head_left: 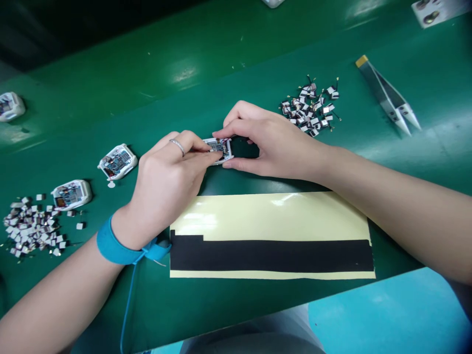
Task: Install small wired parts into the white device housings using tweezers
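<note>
A small white plastic case with a circuit board inside (225, 145) lies between my two hands at the middle of the green mat. My right hand (267, 140) grips its right end, thumb on the near edge and index finger on the far edge. From the left, the fingers of my left hand (171, 169) are drawn together over the board, the tips pressing on it. Whether a tiny part sits under those fingertips is hidden. My left wrist wears a blue strap (117, 246) with a cord.
Other open cases (118, 162) stand at left, beside a pile of small white-and-black parts (33, 226). Another pile of small wired parts (309, 109) lies beyond my right hand, left of the tweezers (389, 96). A yellow sheet with black strip (273, 216) lies in front.
</note>
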A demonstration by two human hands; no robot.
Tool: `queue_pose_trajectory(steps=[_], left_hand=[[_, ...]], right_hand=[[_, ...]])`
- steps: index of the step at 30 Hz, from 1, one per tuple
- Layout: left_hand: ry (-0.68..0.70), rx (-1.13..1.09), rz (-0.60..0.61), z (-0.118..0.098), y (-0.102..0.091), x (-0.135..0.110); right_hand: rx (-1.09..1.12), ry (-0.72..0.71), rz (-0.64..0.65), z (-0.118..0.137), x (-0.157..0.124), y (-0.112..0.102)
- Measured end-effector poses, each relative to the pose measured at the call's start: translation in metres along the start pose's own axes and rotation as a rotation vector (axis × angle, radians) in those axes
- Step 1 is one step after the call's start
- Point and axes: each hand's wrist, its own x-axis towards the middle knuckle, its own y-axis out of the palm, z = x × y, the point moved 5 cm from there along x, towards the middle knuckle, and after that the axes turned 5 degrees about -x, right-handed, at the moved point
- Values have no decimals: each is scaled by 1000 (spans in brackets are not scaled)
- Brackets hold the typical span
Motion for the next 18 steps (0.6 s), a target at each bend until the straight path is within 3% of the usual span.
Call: queue_pose_trajectory(steps=[11,18], left_hand=[[33,-29,-44,-1,0,0],[-26,-41,16,1,3,-2]], right_hand=[[47,-22,-2,-1,-1,-1],[122,51,-178,-9,-8,-20]])
